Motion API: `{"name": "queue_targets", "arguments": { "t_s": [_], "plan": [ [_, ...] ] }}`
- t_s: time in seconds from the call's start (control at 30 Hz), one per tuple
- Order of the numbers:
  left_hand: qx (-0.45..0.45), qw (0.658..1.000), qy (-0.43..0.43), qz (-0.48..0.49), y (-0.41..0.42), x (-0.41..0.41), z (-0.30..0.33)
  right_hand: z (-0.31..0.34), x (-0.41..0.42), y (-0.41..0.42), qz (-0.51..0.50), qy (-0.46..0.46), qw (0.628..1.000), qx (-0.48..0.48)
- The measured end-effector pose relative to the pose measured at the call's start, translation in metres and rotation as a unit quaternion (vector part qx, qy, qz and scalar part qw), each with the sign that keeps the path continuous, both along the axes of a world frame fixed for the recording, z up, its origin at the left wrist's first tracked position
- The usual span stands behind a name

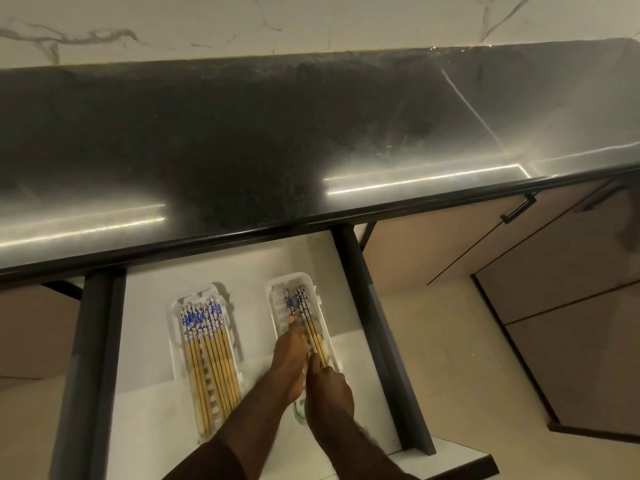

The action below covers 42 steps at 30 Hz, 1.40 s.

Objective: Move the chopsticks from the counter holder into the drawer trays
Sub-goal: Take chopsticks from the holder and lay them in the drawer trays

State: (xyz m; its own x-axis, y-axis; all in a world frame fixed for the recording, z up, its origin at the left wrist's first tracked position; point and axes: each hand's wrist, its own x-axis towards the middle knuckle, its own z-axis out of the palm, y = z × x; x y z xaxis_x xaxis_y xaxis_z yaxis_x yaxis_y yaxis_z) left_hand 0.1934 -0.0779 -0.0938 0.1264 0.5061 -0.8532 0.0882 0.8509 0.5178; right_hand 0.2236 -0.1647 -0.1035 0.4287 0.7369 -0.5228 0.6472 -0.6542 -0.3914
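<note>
The drawer [242, 271] under the black counter stands open with two white trays side by side. Several bamboo chopsticks [207, 355] with blue-and-white tops fill the left tray [178, 306]. A few more chopsticks [313, 332] lie lengthwise in the right tray [273, 292]. My left hand [287, 362] reaches into the right tray, its fingers stretched flat over that tray's left side, the fingertip touching a chopstick. Just beside it, my right hand [329, 386] pinches the near ends of the right tray's chopsticks. No counter holder is in view.
The black stone counter [277, 133] spans the view above the drawer, with a marble wall behind. Dark drawer rails [377, 323] run along both sides. Cabinet doors with a black handle [517, 209] lie to the right, above a tiled floor.
</note>
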Motion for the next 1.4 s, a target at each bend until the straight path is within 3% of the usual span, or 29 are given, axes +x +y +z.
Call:
{"name": "queue_targets", "arguments": {
  "t_s": [0.27,0.5,0.87,1.23,1.4],
  "plan": [
    [-0.009,1.0,-0.001,-0.01,-0.005,-0.005,0.003,-0.002,-0.002,-0.002,0.03,-0.008,0.999,-0.027],
    [-0.005,1.0,-0.024,-0.005,-0.008,-0.008,0.001,-0.001,-0.001,-0.007,0.07,-0.03,0.997,0.005],
    [-0.006,0.999,-0.036,0.0,-0.01,-0.008,0.002,-0.003,-0.004,-0.009,0.043,-0.008,0.999,0.003],
    [-0.02,0.999,-0.033,-0.014,-0.01,-0.009,0.002,-0.006,-0.005,-0.01,0.083,-0.051,0.995,0.019],
    [-0.023,0.999,-0.04,-0.004,-0.009,-0.008,0.003,-0.007,-0.003,-0.006,0.036,-0.025,0.999,0.005]
  ]
}}
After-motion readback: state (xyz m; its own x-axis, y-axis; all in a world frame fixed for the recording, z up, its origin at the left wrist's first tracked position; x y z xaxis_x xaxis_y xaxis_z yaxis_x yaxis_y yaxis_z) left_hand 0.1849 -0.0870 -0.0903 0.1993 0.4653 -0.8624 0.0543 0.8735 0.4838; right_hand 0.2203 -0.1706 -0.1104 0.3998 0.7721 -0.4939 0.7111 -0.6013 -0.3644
